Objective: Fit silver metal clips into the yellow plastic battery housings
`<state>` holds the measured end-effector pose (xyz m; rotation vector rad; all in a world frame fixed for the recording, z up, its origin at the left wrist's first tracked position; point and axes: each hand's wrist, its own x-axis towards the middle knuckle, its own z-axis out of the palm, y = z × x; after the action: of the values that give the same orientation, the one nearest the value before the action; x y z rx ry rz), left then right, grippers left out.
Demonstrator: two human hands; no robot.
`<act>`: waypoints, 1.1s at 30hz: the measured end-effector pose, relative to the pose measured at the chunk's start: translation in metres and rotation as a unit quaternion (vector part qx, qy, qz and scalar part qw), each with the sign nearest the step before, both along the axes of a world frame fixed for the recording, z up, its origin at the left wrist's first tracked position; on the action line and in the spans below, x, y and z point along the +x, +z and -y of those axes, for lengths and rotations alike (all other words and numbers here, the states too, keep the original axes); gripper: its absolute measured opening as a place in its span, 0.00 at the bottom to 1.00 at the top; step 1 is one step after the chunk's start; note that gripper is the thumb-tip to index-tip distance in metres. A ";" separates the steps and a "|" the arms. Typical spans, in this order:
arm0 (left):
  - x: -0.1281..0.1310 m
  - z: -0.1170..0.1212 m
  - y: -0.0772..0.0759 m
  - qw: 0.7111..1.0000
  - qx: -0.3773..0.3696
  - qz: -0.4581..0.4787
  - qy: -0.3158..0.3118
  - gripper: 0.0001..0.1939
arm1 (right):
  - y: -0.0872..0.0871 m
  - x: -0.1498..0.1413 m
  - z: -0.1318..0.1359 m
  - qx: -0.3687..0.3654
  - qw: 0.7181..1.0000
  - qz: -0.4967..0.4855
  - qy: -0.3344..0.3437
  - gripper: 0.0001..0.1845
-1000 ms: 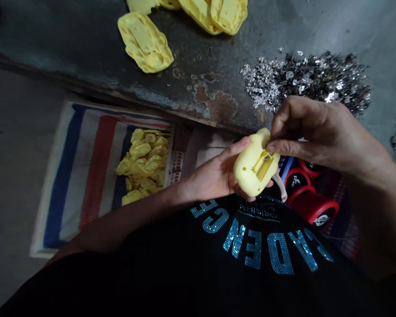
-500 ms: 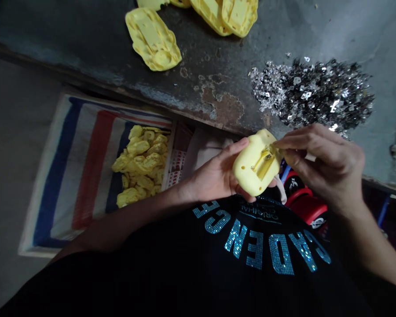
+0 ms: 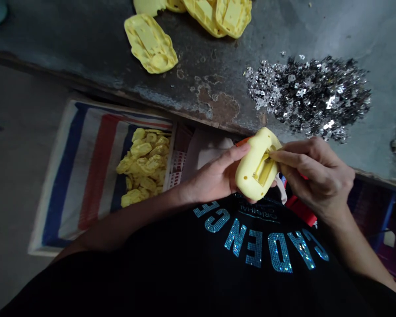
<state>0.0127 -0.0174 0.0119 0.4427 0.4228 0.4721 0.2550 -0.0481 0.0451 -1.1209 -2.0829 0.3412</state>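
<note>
My left hand (image 3: 214, 174) is shut around a hollow yellow plastic moulded shell (image 3: 251, 176), which lies against my palm with its open slot facing up. My right hand (image 3: 313, 176) is at the shell's slot, and its thumb and forefinger pinch a thin small piece, probably metal, at the slot's edge (image 3: 269, 154). The fingertips hide most of that piece. More yellow shells (image 3: 150, 44) lie on the bench beyond my hands.
A heap of small silvery metal pieces (image 3: 308, 99) lies on the rusty grey bench (image 3: 214, 99) just above my right hand. Below the bench edge, a striped woven bag (image 3: 86, 176) holds a pile of yellow shells (image 3: 141, 167). A red object (image 3: 300, 210) sits beneath my right wrist.
My right hand has moved down from the shell's top end to its slot. The left hand still holds the shell. The view has shifted, showing the metal heap more fully and less of the red objects.
</note>
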 end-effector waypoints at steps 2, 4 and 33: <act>0.001 0.002 0.001 1.000 0.008 -0.011 0.016 0.47 | 0.004 0.000 0.000 -0.024 1.000 0.000 -0.005 0.24; 0.002 0.003 0.002 1.000 0.009 -0.016 0.019 0.48 | 0.007 0.001 -0.002 -0.060 0.998 -0.025 -0.001 0.20; -0.065 0.016 -0.023 0.926 0.113 -0.193 0.306 0.30 | -0.012 -0.076 -0.083 0.003 0.997 -0.008 0.082 0.23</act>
<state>-0.0518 -0.0333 -0.0106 0.6318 0.9031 1.0555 0.1788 0.0351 0.0332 -0.9431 -2.1660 0.4212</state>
